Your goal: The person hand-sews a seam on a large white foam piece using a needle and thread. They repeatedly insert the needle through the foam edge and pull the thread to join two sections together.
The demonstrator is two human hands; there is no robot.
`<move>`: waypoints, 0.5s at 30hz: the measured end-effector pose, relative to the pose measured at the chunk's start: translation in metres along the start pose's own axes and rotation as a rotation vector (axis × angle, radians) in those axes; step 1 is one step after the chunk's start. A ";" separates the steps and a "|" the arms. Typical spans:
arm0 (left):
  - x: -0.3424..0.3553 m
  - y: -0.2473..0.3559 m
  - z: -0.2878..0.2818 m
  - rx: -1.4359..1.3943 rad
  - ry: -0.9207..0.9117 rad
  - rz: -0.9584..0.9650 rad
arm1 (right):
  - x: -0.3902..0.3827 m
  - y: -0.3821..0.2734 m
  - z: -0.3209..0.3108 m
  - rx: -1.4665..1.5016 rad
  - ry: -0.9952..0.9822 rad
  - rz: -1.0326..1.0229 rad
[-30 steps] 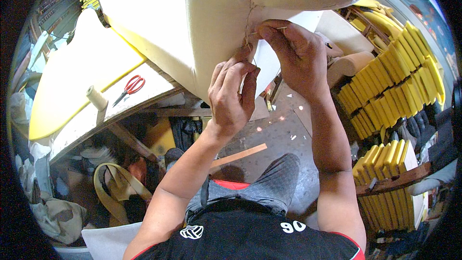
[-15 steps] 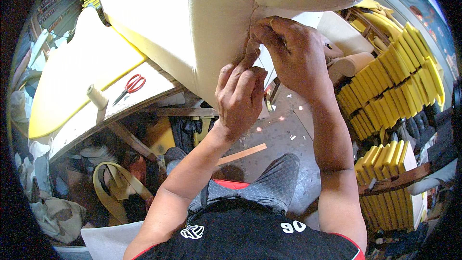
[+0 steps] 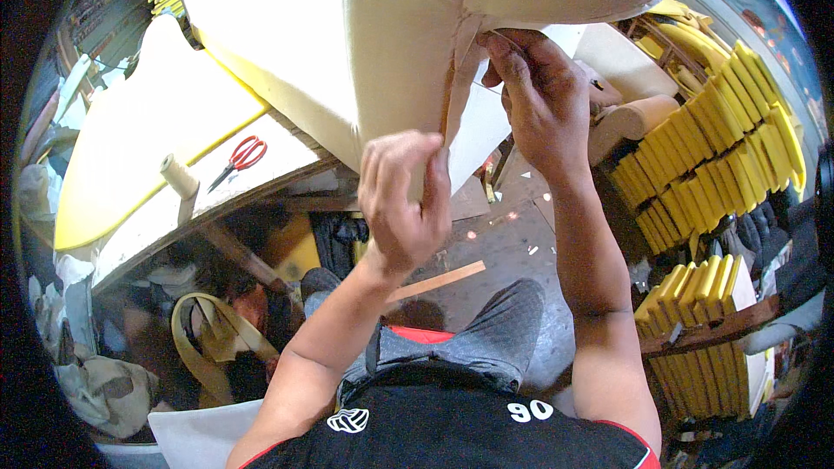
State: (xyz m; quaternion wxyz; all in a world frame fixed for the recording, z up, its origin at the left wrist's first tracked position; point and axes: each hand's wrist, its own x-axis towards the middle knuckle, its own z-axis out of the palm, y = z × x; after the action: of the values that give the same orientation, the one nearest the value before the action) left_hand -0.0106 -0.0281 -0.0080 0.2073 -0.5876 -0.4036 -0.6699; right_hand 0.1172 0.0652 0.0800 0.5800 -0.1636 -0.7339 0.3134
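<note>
Pale upholstered piece (image 3: 401,52) fills top centre, seam (image 3: 463,16) apparently closed above, lower gap (image 3: 450,87) seemingly left to close; right hand (image 3: 547,106) pinched at seam, left hand (image 3: 403,195) loosely curled, anything gripped unclear.

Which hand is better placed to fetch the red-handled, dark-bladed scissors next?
Probably the left hand: it is nearer the scissors, though blur hides whether it holds anything; the right hand is farther off, by the cream padded fabric piece.

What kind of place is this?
Probably an upholstery workshop: there's a big pale padded piece with a seam, a thread spool beside red-handled scissors, and rows of yellow pads at right.
</note>
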 end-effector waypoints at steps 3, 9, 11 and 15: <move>0.016 -0.012 0.012 0.078 0.051 -0.026 | 0.001 0.000 0.005 -0.125 0.041 -0.088; 0.032 -0.017 0.031 0.144 0.100 -0.012 | -0.003 -0.006 0.002 -0.230 0.045 -0.069; 0.032 -0.018 0.030 0.160 0.094 -0.021 | -0.005 -0.008 0.000 -0.219 0.037 -0.028; 0.021 -0.017 0.028 0.115 0.066 -0.097 | -0.016 -0.007 -0.007 -0.118 0.060 0.039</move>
State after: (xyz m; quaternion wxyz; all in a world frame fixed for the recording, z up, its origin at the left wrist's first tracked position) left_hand -0.0106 0.0085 0.0067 0.2211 -0.5320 -0.4622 -0.6742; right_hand 0.1286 0.0526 0.0733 0.5849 -0.2211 -0.7300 0.2757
